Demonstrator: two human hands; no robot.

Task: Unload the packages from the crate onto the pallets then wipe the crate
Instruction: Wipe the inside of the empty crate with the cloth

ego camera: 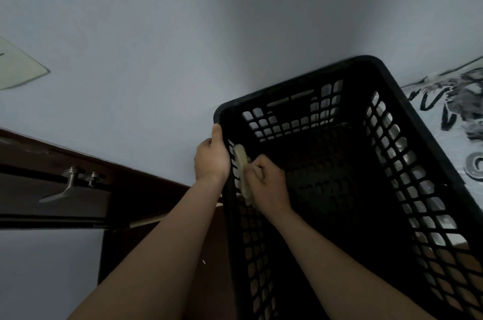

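- Pale blue-grey wall [183,32] fills most of the view; it's dim in here
- The black lattice crate [326,176] is next, tipped so its open top faces the camera; it sits right of centre with its far corner against the wall; nothing shows on its dark floor
- Dark wooden door [52,202] low on the left; a black-and-white patterned surface [460,105] peeks out behind the crate's right side
- Both bare forearms come up from the bottom edge
- Left hand [211,160] grips the crate's left rim near the far corner; the thumb lies along the rim, the other fingers wrap to the outside, out of sight
- Right hand [269,186] is inside the crate; its fingers are curled and bunched round a pale cloth [241,163], pressing it to the left inner wall just beside the left hand; the cloth is blurred, so its exact shape I can't call
- Smallest: a metal lever handle [68,186] on the door
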